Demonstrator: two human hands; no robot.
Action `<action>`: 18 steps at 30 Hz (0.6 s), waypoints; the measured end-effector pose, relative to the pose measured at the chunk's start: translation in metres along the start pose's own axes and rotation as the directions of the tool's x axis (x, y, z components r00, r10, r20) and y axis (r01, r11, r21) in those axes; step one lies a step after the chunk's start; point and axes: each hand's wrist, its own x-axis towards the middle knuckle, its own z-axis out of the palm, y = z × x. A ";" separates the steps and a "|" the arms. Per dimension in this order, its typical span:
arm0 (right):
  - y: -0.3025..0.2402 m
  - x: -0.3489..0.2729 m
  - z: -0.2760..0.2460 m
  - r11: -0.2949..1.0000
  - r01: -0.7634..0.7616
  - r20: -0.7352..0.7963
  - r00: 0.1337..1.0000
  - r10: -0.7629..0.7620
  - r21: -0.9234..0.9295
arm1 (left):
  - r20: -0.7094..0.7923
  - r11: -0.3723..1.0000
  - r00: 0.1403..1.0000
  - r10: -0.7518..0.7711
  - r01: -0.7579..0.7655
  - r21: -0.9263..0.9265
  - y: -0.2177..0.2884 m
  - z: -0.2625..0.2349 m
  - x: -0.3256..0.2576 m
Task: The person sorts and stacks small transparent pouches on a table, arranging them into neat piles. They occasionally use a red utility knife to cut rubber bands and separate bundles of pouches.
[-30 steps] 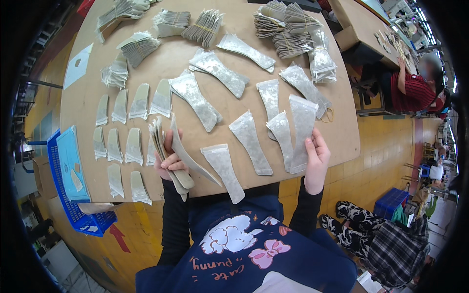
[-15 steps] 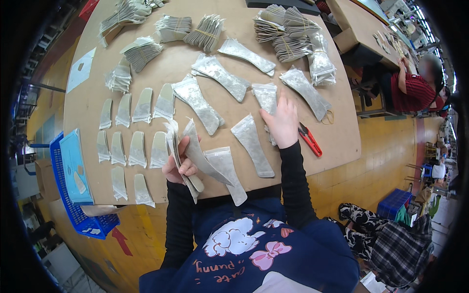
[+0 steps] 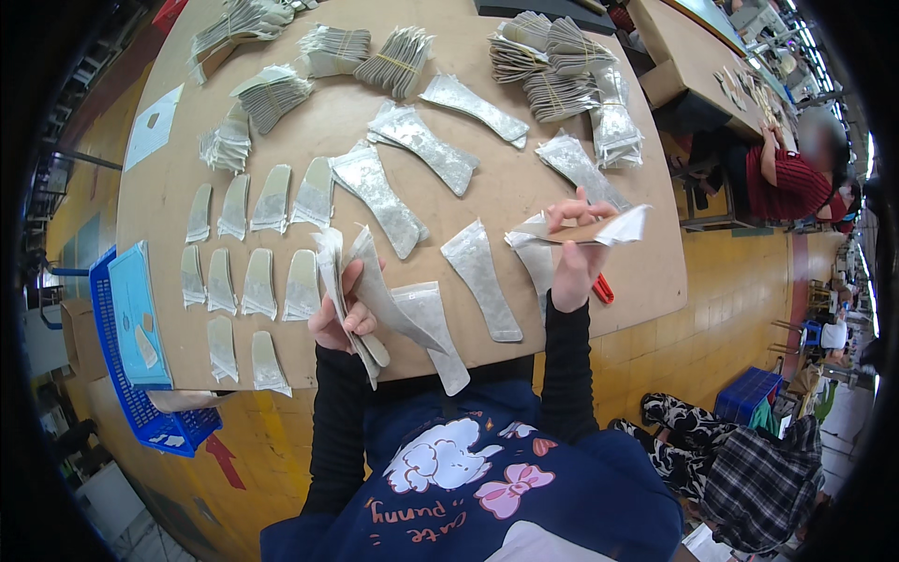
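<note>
My left hand, at the table's near edge, grips several narrow grey cut pieces standing on edge, one of them curving off to the right. My right hand is raised over the right side and pinches a cut piece with a brown face and a whitish end. Below that hand another silvery cut piece lies on the table. Between the hands are two flared silvery pieces, with more pieces farther back. Red-handled snips lie partly hidden behind my right hand.
Small tapered pieces lie in rows at the left. Banded bundles stand along the far side, with more bundles at far right. A blue basket is beside the table's left edge. A person in red sits at another table.
My right hand has lifted a cut piece off the table and turned palm up, uncovering the piece beneath and covering more of the snips. My left hand keeps its hold.
</note>
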 end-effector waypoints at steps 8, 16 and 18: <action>-0.023 0.053 -0.044 0.948 -0.086 -0.171 0.985 0.034 -0.305 | -0.021 1.000 1.000 0.017 -0.017 0.003 -0.002 0.001 0.001; 0.031 0.046 -0.065 -0.123 0.148 0.082 0.899 0.431 -0.981 | -0.042 0.997 0.999 -0.008 0.011 0.073 0.000 0.000 0.000; 0.009 0.039 -0.059 0.100 0.186 0.209 0.926 0.314 -0.977 | -0.006 0.997 0.999 -0.041 0.042 0.066 -0.001 0.001 0.000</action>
